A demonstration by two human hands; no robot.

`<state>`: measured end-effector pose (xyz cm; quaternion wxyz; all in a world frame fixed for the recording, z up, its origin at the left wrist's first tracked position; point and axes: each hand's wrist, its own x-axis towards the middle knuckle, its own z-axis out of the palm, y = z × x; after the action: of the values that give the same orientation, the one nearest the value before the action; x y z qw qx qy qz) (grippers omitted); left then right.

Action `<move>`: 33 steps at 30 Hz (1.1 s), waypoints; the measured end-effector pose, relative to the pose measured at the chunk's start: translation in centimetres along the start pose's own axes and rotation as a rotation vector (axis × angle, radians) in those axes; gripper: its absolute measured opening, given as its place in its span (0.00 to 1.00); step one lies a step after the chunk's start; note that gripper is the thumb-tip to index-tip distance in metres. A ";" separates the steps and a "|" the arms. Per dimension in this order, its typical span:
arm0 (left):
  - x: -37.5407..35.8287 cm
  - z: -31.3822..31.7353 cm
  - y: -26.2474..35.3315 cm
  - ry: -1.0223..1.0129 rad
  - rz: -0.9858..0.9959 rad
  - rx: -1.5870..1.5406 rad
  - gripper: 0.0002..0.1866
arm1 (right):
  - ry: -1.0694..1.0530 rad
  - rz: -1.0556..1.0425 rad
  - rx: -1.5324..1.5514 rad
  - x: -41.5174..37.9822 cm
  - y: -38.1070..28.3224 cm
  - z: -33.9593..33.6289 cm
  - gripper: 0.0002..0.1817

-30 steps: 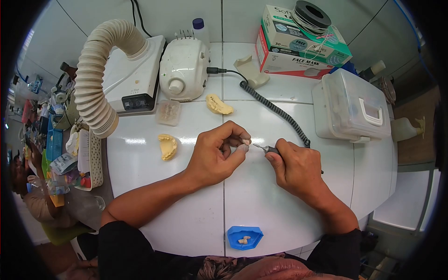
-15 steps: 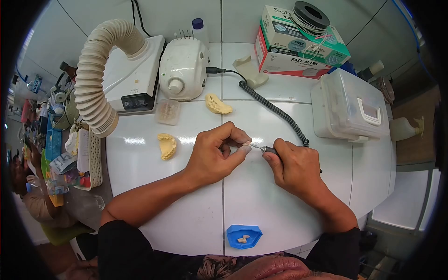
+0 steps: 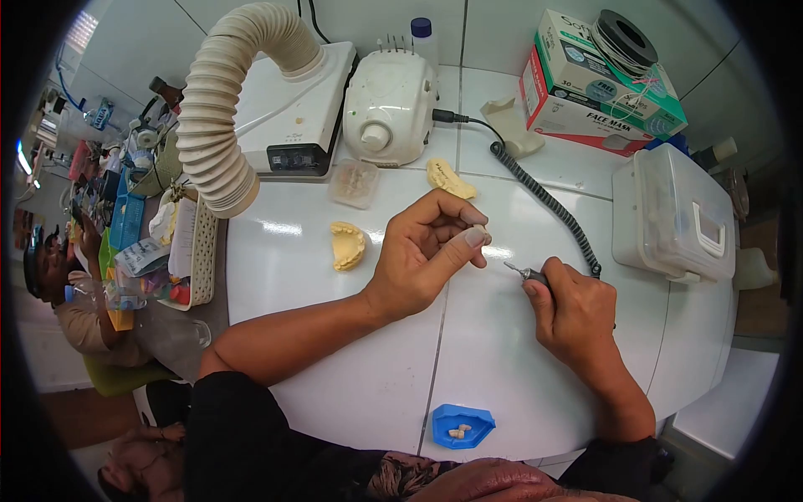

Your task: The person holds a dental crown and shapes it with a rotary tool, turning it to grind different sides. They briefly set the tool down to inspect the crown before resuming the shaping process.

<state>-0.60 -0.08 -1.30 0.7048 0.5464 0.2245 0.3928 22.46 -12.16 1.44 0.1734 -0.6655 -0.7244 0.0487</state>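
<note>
My left hand (image 3: 422, 255) pinches a small pale dental crown (image 3: 483, 232) between thumb and fingertips; most of the piece is hidden. My right hand (image 3: 579, 309) grips a dark rotary handpiece (image 3: 535, 277), its thin bur pointing left toward the crown with a gap between them. Two yellowish plaster dental casts lie beyond my left hand: a toothed cast (image 3: 347, 246) and another cast (image 3: 450, 178) with writing on it. Near my body, a blue tray (image 3: 442, 431) holds a few small pale tooth pieces (image 3: 458, 432).
A white control unit (image 3: 389, 113) connects to a coiled cord (image 3: 548, 201). A ribbed suction hose (image 3: 209, 109) arches over the left side. Mask boxes (image 3: 585, 109) and a lidded plastic case (image 3: 673, 213) stand right. Another person (image 3: 92, 322) sits far left, beside cluttered baskets.
The bur has moved away from the crown, my right hand drawing back to the right. My left hand has tilted the crown upward. The view has shifted, so the table contents appear farther right.
</note>
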 end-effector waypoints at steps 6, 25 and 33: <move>0.2 0.5 -0.3 -0.037 -0.059 0.070 0.14 | -0.011 0.002 -0.003 0.1 -0.1 -0.2 0.20; 0.0 0.6 -0.2 -0.124 -0.116 0.353 0.17 | 0.033 0.023 0.023 -0.1 0.0 0.0 0.21; 0.0 0.7 0.3 -0.134 -0.098 0.456 0.17 | 0.032 0.024 0.024 -0.1 0.1 0.1 0.22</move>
<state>-0.14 -0.45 -0.80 0.5946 0.7048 0.2863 0.2602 22.54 -12.24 1.30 0.1923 -0.6727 -0.7129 0.0485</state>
